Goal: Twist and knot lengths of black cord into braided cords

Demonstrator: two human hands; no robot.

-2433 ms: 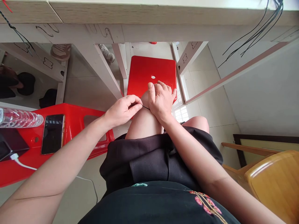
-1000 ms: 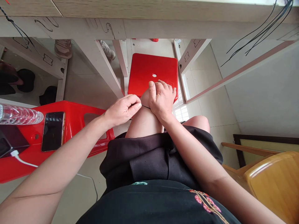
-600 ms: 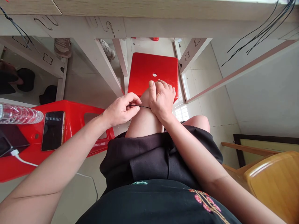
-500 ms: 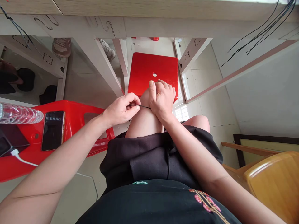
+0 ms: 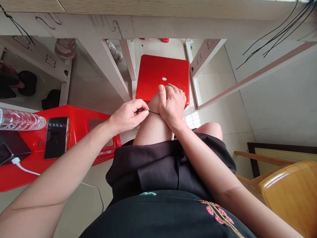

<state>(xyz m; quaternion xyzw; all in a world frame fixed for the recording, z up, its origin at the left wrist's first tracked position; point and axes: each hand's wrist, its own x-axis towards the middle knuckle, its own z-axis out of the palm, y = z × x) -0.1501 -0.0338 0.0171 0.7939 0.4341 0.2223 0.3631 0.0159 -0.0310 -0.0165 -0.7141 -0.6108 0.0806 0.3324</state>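
Observation:
My left hand point(image 5: 127, 115) is closed in a pinch on a thin black twisted cord point(image 5: 154, 112), left of my raised knee. The short visible stretch of cord runs taut across my bare thigh point(image 5: 152, 130) and disappears under the heel of my right hand point(image 5: 171, 105). That hand lies flat over the knee, fingers stretched forward and thumb pointing away from me. What lies beneath its palm is hidden. Beyond the knee is a red plastic stool point(image 5: 162, 67) with a small round hole in its seat.
A red stool point(image 5: 79, 115) on the left bears a phone point(image 5: 56, 138), a clear bottle point(image 5: 23, 119) and a dark box point(image 5: 12, 148) with a white cable. Black cords point(image 5: 279, 31) hang from the table edge point(image 5: 158, 7). A wooden chair point(image 5: 292, 188) stands at right.
The view has shifted very slightly. Both hands and the cord keep nearly the same places.

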